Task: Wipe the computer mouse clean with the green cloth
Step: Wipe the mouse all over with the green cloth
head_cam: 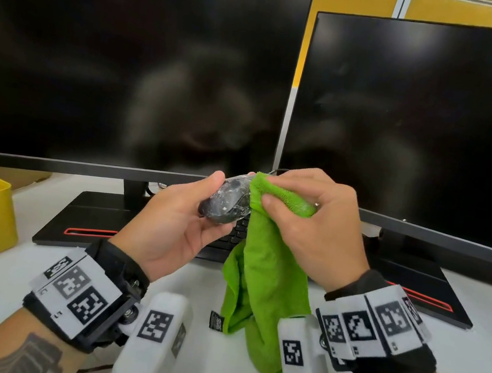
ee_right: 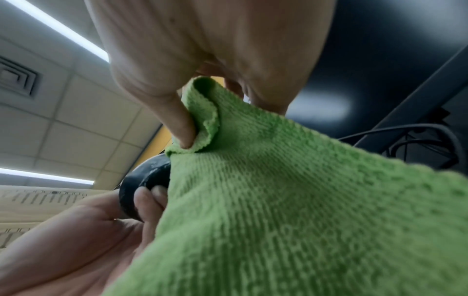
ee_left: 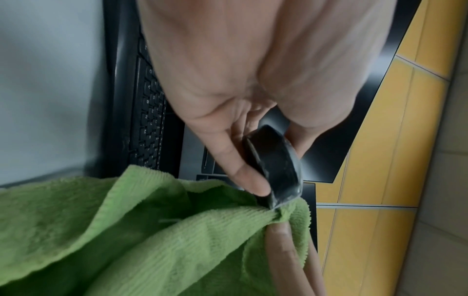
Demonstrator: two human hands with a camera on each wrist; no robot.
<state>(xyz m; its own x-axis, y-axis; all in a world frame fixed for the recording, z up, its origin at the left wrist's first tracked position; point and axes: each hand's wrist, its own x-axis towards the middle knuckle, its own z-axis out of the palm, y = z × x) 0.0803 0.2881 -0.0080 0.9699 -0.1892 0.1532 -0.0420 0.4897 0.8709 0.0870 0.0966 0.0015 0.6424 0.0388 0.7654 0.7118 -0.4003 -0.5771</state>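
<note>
Green cloth [head_cam: 264, 289]: nearest item, soft and limp, its upper end bunched in the right hand [head_cam: 319, 227], fingers and thumb curled round it, the rest hanging loose below that hand toward the desk. Computer mouse [head_cam: 229, 200]: black, smeared white, held aloft in the left hand [head_cam: 180, 224], thumb over its top and fingers beneath; judged light, rigid, likely slippery, best gripped by its sides. Cloth touched the mouse's far end, just beside the right thumb.

A smudged black computer mouse [head_cam: 226, 201] is held above the desk, a green cloth [head_cam: 269, 254] pressed against its front, hanging down.
</note>
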